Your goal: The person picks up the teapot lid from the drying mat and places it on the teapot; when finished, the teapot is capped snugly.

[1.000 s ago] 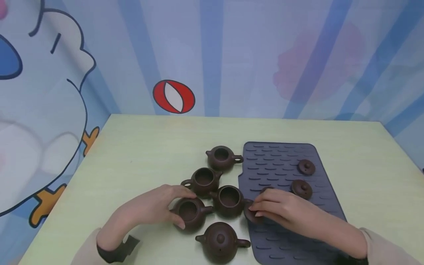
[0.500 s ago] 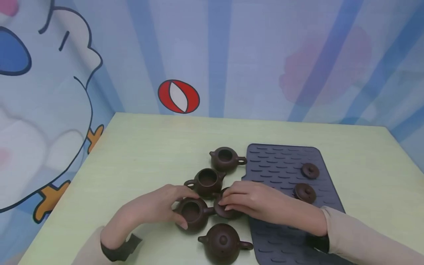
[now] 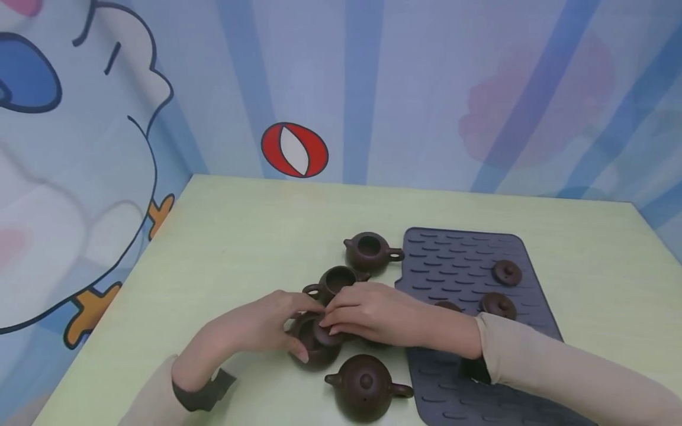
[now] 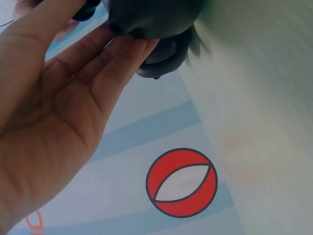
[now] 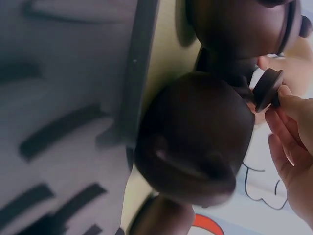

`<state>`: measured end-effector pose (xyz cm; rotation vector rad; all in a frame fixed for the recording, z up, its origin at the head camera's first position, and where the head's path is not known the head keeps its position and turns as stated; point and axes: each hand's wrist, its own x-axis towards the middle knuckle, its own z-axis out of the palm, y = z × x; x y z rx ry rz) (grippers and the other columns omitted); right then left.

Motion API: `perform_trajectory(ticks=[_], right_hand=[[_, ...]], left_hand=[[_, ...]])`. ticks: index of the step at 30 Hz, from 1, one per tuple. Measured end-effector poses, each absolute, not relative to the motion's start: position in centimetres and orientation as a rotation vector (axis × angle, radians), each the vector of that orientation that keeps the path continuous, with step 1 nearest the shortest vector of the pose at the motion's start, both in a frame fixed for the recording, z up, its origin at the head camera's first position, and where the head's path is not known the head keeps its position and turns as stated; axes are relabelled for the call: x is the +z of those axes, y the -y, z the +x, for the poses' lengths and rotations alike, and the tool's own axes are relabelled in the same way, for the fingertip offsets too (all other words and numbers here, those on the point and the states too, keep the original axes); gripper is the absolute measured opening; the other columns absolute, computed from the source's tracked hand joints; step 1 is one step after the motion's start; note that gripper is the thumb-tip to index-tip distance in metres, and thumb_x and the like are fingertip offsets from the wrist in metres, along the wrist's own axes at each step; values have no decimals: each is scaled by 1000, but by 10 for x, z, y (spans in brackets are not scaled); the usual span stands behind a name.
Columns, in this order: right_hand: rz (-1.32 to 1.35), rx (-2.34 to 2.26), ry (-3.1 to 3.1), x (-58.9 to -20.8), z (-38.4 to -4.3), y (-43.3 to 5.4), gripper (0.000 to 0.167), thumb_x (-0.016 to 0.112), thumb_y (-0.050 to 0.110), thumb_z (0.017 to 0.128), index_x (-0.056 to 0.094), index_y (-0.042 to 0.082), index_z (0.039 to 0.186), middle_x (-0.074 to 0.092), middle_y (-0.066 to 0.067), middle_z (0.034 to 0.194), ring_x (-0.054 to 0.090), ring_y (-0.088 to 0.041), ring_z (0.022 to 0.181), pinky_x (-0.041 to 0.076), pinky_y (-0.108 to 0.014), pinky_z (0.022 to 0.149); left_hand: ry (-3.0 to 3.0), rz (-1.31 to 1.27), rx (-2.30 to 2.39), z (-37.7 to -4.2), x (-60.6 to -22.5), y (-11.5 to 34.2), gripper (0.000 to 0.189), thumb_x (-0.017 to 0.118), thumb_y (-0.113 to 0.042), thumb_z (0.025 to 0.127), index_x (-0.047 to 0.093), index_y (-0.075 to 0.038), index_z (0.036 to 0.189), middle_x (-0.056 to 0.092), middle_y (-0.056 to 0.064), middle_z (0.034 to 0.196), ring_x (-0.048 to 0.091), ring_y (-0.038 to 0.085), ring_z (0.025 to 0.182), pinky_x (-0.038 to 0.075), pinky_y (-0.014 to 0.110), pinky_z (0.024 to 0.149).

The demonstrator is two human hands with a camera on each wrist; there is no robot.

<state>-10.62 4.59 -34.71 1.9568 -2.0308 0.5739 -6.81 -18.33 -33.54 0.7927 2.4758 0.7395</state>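
My left hand [image 3: 256, 325] holds a small dark brown teapot [image 3: 319, 358] by its sides, thumb at the front and fingers behind. That teapot's mouth is partly covered by a round lid [image 3: 327, 336], tilted over the opening. In the right wrist view, my right hand [image 5: 298, 132] pinches this lid [image 5: 267, 89] by its knob. Under my right hand [image 3: 373, 313] in the head view, another teapot [image 3: 375, 342] is mostly hidden. Just behind stands an open teapot [image 3: 339, 279], partly covered by the fingers. Nearest the front, a teapot [image 3: 364, 387] has its lid on.
An open teapot [image 3: 367, 253] stands farthest back. On the right lies a dark grey ridged mat [image 3: 442, 260], carrying a lid [image 3: 507, 272], a second lid [image 3: 498, 305] and a third lid [image 3: 447, 306] partly behind my right arm. A cartoon-printed backdrop [image 3: 415, 89] borders the table.
My right hand has carried the lid leftward from the mat's edge, across the middle teapot, to the one in my left hand. The left hand keeps its hold. The head view has shifted slightly.
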Motion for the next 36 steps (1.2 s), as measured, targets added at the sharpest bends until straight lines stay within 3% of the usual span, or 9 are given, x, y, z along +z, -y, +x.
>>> perform_trajectory(ticks=[10, 18, 28, 36], right_hand=[[1940, 511, 2054, -353, -105, -29, 16, 68, 21, 86, 71, 16, 102, 65, 6, 104, 58, -6, 101, 47, -19, 81], [1950, 469, 2076, -358, -104, -23, 15, 67, 22, 87, 71, 18, 101, 66, 9, 102, 58, -4, 95, 45, -16, 79], [1951, 461, 2185, -358, -104, -39, 26, 62, 25, 91, 66, 16, 115, 62, 3, 116, 56, -8, 105, 47, -20, 83], [1890, 472, 2226, -355, -102, -70, 28, 65, 23, 88, 64, 15, 116, 61, 0, 117, 56, -10, 106, 47, -23, 84]], left_hand=[[-2458, 749, 751, -70, -335, 183, 55, 82, -30, 69, 58, -11, 114, 60, 1, 118, 54, 18, 113, 44, 38, 96], [-2449, 795, 746, -71, -335, 184, 51, 81, -33, 71, 58, -13, 112, 60, -3, 115, 55, 13, 106, 46, 34, 92], [-2452, 835, 749, -72, -336, 186, 58, 80, -33, 73, 57, -13, 122, 58, -2, 123, 53, 16, 115, 44, 38, 97], [-2413, 809, 780, -71, -335, 187, 63, 79, -34, 73, 55, -11, 126, 56, -1, 126, 52, 19, 115, 45, 39, 94]])
